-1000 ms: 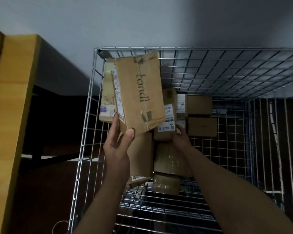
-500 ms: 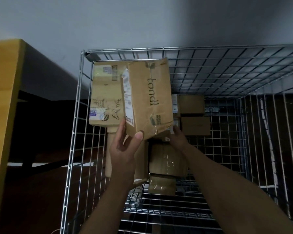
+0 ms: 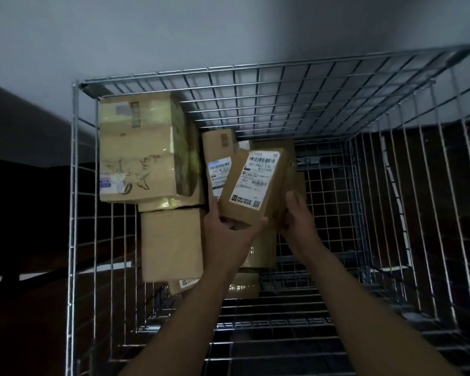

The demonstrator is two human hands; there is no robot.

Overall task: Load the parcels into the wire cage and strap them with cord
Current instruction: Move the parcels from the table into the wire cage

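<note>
Cardboard parcel between two hands, left hand, right hand.

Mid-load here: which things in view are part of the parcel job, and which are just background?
Part of the job:
- wire cage
- labelled parcel held in the left hand and right hand
- big box
- plain box
- No cord is visible.

Background:
- wall

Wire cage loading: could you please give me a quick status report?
Left hand and right hand both gripping labelled parcel over wire cage. Several parcels already stacked left. No cord visible. Nothing obstructing.
</note>
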